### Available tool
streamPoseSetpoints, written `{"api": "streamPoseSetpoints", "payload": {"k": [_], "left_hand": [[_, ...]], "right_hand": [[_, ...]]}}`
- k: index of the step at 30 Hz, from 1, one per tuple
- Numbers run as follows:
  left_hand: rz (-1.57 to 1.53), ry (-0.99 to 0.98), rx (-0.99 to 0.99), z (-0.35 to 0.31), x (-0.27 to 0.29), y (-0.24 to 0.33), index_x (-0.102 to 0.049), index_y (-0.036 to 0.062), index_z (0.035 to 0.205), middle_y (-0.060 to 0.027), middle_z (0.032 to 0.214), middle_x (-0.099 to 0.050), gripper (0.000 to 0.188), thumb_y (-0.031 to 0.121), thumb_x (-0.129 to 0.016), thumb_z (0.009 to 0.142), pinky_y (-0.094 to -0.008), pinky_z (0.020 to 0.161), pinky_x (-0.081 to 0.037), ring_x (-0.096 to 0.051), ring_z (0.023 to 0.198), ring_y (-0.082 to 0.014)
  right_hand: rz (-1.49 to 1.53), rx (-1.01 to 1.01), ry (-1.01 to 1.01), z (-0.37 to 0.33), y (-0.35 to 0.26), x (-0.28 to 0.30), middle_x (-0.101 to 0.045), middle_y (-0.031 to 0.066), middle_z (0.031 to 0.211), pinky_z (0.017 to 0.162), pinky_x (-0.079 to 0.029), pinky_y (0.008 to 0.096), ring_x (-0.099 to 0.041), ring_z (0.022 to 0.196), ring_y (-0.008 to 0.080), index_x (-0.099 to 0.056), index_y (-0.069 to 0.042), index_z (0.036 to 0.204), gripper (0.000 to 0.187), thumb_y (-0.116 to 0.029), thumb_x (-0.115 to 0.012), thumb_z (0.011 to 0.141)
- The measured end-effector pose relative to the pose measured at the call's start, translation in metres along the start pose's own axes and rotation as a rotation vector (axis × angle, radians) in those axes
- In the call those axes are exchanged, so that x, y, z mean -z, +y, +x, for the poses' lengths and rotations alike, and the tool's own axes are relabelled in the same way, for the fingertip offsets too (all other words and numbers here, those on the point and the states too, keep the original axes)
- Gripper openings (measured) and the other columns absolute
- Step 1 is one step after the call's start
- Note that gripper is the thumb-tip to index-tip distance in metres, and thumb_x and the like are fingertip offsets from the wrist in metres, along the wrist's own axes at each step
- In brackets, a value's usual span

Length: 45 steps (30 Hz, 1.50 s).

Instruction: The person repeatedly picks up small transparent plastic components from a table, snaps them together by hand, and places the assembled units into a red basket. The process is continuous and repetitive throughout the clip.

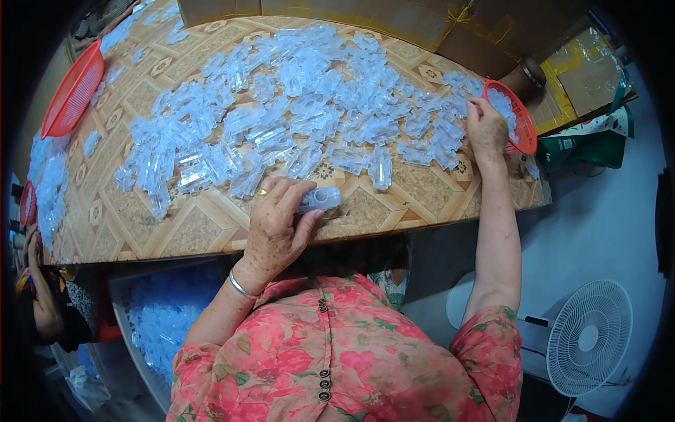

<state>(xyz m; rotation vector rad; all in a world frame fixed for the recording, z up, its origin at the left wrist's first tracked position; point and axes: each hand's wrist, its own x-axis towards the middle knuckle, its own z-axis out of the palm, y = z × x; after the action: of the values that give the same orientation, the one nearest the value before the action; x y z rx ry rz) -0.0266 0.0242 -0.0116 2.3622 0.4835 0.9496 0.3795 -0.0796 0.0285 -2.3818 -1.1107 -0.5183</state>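
My left hand (275, 221), with a ring and a bracelet, is closed around a clear plastic case (322, 200) near the table's front edge. The case has a round shape on its face. At the right, my right hand (486, 132) is over the left rim of a red plastic basket (522, 121) with small translucent pieces (502, 109) in it. Its fingers are bent together, and what they hold, if anything, is too small to make out. A wide heap of similar clear plastic cases (309, 116) spreads across the table beyond my left hand.
The patterned table (204, 228) has cardboard boxes (351, 15) along its far side. Another red basket (74, 91) tilts at the left, near another person's arm (43, 295). Below stand a bin of clear pieces (165, 309) and a white fan (589, 337).
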Motion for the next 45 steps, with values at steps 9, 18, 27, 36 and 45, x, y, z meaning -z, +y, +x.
{"api": "streamPoseSetpoints", "payload": {"k": [9,18,27,36,45], "left_hand": [[-0.042,-0.03,0.014,0.002,0.003,0.0,-0.063,0.002,0.112,-0.0161,0.098,-0.064,0.037,0.008,-0.076,0.078,-0.0442,0.084,-0.046,-0.06,0.091,-0.0364],[-0.04,-0.035,0.011,0.001,0.003,0.0,-0.063,0.0014,0.113,-0.0165,0.099,-0.064,0.038,0.008,-0.076,0.078,-0.045,0.085,-0.046,-0.06,0.091,-0.0361],[0.027,0.037,-0.045,-0.005,-0.004,-0.008,-0.064,0.0031,0.111,-0.0155,0.095,-0.064,0.036,0.008,-0.076,0.077,-0.0435,0.081,-0.047,-0.06,0.088,-0.0364],[-0.005,0.065,-0.068,-0.007,-0.004,-0.006,-0.066,0.0045,0.109,-0.0134,0.093,-0.065,0.036,0.01,-0.079,0.076,-0.0415,0.078,-0.049,-0.06,0.087,-0.0341],[-0.017,0.082,-0.087,-0.008,-0.004,-0.011,-0.067,0.0045,0.11,-0.0136,0.098,-0.067,0.04,0.016,-0.082,0.075,-0.0412,0.078,-0.05,-0.062,0.09,-0.0337]], "right_hand": [[-0.316,-0.004,-0.328,0.078,-0.012,-0.075,-0.066,0.0194,0.123,0.097,-0.052,0.0469,-0.063,0.116,0.0381,-0.073,-0.007,0.114,0.028,-0.01,-0.055,0.093],[-0.262,-0.055,-0.379,0.08,-0.015,-0.087,-0.072,0.0169,0.114,0.094,-0.052,0.0464,-0.067,0.11,0.0358,-0.076,-0.013,0.111,0.027,-0.021,-0.064,0.089],[0.705,-0.052,-0.24,-0.015,-0.069,-0.006,-0.074,0.0017,0.09,0.075,-0.051,0.0227,-0.065,0.083,0.0066,-0.077,-0.003,0.104,0.019,-0.016,-0.072,0.09],[0.831,-0.069,-0.445,-0.175,-0.124,0.033,-0.069,0.0005,0.088,0.068,-0.048,0.0232,-0.062,0.075,0.0069,-0.073,-0.001,0.1,0.01,-0.004,-0.071,0.091],[0.356,0.182,-0.338,-0.175,-0.123,0.038,-0.067,0.0117,0.099,0.072,-0.052,0.0339,-0.066,0.079,0.0231,-0.071,-0.001,0.105,0.021,-0.011,-0.073,0.087]]}}
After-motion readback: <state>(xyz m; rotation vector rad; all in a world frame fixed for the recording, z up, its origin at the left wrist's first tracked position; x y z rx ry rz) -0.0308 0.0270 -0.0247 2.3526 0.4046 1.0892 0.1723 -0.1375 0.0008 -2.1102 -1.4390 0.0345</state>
